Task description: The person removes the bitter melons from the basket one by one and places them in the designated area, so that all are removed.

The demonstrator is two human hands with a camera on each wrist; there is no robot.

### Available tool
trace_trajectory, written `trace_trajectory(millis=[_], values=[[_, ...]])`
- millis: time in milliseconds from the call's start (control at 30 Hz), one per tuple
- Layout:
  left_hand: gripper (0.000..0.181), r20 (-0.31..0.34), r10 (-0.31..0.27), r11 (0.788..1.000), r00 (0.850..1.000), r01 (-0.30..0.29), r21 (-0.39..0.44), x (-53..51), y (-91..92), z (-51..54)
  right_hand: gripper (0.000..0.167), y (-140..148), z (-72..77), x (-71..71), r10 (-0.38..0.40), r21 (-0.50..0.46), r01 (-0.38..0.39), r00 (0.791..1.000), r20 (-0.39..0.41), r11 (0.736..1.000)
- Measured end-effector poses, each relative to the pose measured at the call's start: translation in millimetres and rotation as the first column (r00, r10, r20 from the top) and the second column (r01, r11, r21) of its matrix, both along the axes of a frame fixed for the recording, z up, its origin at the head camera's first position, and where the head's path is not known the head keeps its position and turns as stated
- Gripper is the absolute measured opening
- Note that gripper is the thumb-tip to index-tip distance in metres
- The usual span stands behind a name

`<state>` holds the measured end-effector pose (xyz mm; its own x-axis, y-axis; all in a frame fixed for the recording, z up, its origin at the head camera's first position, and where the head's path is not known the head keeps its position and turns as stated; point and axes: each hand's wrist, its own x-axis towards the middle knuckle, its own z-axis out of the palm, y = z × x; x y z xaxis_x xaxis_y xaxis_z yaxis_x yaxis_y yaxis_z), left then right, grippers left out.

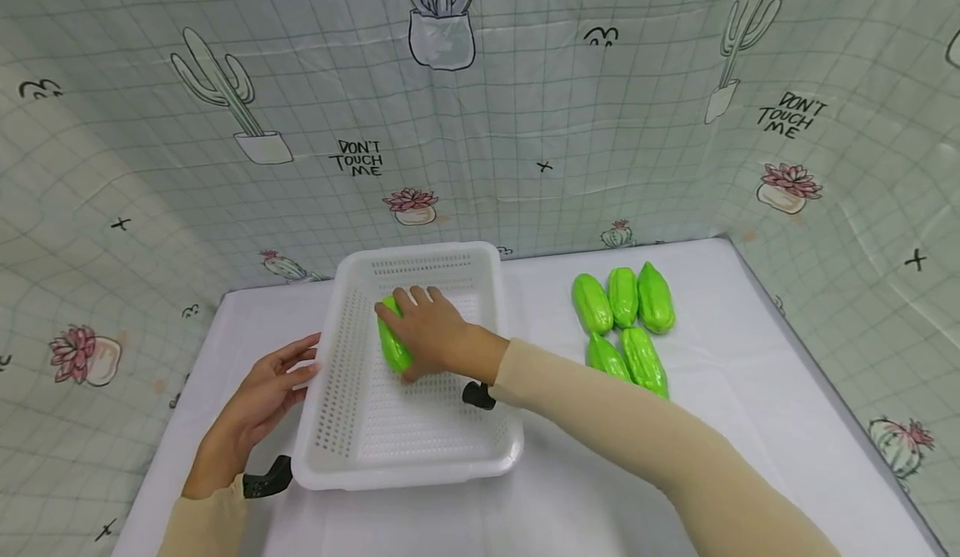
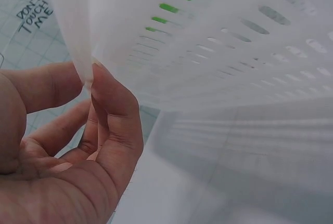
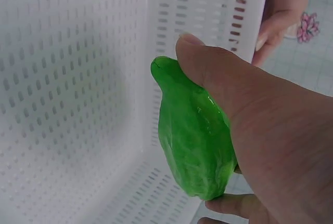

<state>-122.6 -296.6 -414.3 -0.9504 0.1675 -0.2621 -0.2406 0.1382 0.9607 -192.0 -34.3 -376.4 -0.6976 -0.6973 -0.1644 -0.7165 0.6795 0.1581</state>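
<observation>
A white perforated plastic basket (image 1: 408, 475) stands on the table, slightly left of the middle in the head view. My left hand (image 1: 258, 398) is at its left side; the left wrist view shows thumb and index finger pinching the basket's rim (image 2: 86, 76). Inside the basket, my right hand (image 1: 437, 336) grips a shiny green gourd-like vegetable (image 1: 392, 344). Seen from the right wrist, this vegetable (image 3: 193, 135) has a ribbed body and narrow neck, with the thumb along its upper side and fingertips at its lower end. The palm hides part of it.
Several similar green vegetables (image 1: 592, 303) lie grouped on the white tablecloth (image 1: 720, 357) to the right of the basket, partly behind the right sleeve (image 1: 600, 403). A grid-patterned curtain (image 1: 480, 123) with cactus drawings surrounds the table. Dark wrist cameras (image 1: 268, 478) are worn on both wrists.
</observation>
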Motion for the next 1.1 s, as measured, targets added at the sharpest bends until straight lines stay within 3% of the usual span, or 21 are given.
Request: trace_trajectory(millis=[167,433,1100], values=[[0.069,0.002,-0.003,1.0,1.0,0.003,0.001,-0.3,-1.0,-0.3,0.117,11.0,4.1,7.3,0.018,-0.027,-0.019,0.999,-0.037,0.999],[0.069,0.013,0.006,1.0,1.0,-0.006,0.006,1.4,-1.6,-3.0,0.117,33.9,13.3,15.7,0.011,-0.113,-0.013,1.0,-0.017,0.993],[0.067,0.02,0.01,1.0,1.0,-0.009,-0.022,-0.2,0.0,-2.7,0.116,91.6,24.9,25.3,0.015,-0.269,-0.035,0.997,-0.076,0.963]])
